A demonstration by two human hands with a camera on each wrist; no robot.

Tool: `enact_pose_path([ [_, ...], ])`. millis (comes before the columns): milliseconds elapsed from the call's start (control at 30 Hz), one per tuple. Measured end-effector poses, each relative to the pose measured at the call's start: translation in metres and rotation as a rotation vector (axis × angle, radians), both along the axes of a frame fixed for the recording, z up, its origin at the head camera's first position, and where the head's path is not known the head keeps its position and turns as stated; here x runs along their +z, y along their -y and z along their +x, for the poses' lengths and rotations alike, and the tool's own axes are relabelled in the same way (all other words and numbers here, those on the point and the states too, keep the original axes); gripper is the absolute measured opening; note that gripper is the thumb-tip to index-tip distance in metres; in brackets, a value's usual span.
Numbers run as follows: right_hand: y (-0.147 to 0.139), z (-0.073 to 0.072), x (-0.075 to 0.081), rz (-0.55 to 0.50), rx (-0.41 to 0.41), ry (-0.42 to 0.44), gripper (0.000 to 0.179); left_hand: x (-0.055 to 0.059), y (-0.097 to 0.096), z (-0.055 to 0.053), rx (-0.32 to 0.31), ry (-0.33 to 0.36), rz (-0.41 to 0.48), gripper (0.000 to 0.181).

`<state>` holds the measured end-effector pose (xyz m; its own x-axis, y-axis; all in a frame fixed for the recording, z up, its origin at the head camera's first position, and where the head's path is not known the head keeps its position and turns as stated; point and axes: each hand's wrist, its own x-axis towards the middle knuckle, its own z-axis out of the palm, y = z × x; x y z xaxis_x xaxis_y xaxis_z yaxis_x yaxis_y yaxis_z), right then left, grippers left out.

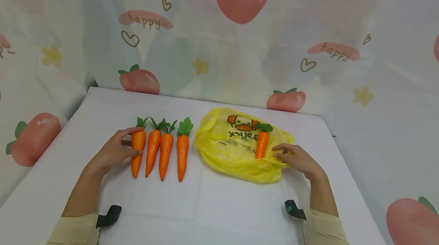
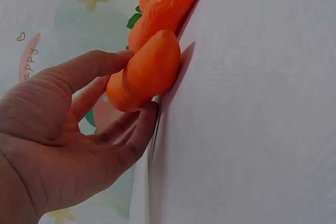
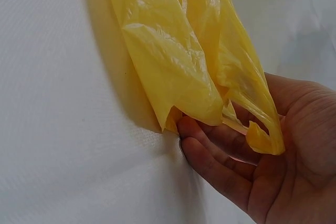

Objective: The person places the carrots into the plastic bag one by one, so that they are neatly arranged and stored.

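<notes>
My left hand (image 1: pixel 114 151) grips the leftmost carrot (image 1: pixel 136 165) across its thick upper part, thumb on one side and fingers on the other. In the left wrist view, the carrot (image 2: pixel 155 64) sits between the thumb and curled fingers. Three more orange carrots with green leafy tops stand in a row to its right, the nearest carrot (image 1: pixel 153 148) close by. A crinkled yellow plastic bag (image 1: pixel 219 157) lies right of them, with another carrot (image 1: pixel 262 144) at its mouth. My right hand (image 1: pixel 296 159) holds the bag's right edge, fingers bent at its corner, thumb partly hidden behind the plastic (image 3: pixel 173 66).
White cloth covers the table (image 1: pixel 205 214), and its back edge meets a curtain (image 1: pixel 212 39) printed with fruit, hearts and flowers. Black wrist mounts (image 1: pixel 109 215) stick out from both sleeves, low over the table.
</notes>
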<state>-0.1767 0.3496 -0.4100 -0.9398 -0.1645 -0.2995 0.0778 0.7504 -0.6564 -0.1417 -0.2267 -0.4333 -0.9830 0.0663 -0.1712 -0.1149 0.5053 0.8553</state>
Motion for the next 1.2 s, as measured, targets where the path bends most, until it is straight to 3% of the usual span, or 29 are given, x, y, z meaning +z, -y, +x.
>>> enact_pose_path([
  [167, 0.0, 0.001, 0.0, 0.001, -0.005, 0.007, 0.041, 0.0, 0.0, -0.001, 0.057, -0.016, -0.008, 0.071],
  [300, 0.0, 0.0, 0.0, 0.0, -0.012, 0.014, 0.041, 0.0, 0.0, -0.001, 0.064, -0.014, -0.003, 0.071],
  [800, -0.001, 0.0, -0.001, -0.006, -0.009, 0.015, 0.04, 0.002, -0.001, -0.002, 0.038, -0.006, 0.024, 0.072],
  [1200, 0.0, 0.001, 0.0, -0.014, -0.017, 0.018, 0.039, 0.02, -0.012, 0.003, -0.03, -0.066, 0.065, 0.07],
])
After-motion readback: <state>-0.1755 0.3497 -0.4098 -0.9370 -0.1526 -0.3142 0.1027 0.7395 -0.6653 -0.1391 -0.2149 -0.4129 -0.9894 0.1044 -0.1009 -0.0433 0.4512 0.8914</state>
